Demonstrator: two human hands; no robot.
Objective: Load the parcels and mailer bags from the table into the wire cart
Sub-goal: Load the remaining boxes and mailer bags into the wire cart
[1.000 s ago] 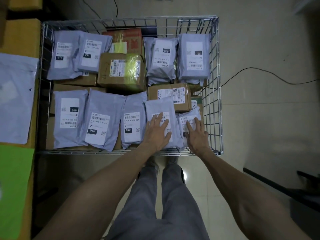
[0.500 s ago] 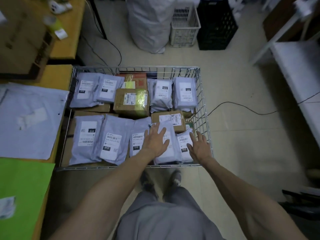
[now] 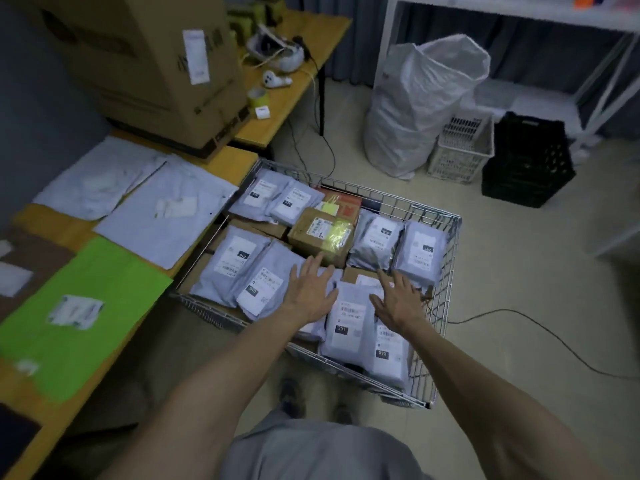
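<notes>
While the left hand (image 3: pixel 310 294) and right hand (image 3: pixel 398 301) hover, fingers spread and gripping nothing, over mailer bags (image 3: pixel 349 320) at the wire cart's (image 3: pixel 450 271) near right corner, one nudge could tip that heap over the rim; a green mailer (image 3: pixel 104 278) waits on the table (image 3: pixel 52 221)

9 grey mailer bags (image 3: pixel 235 265) in 1 wire cart (image 3: pixel 445 289), 1 green mailer (image 3: pixel 104 271), 1 black crate (image 3: pixel 526 161)

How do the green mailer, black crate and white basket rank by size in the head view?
1. green mailer
2. black crate
3. white basket
The mailer lies nearer, so its lead is unsure.
</notes>
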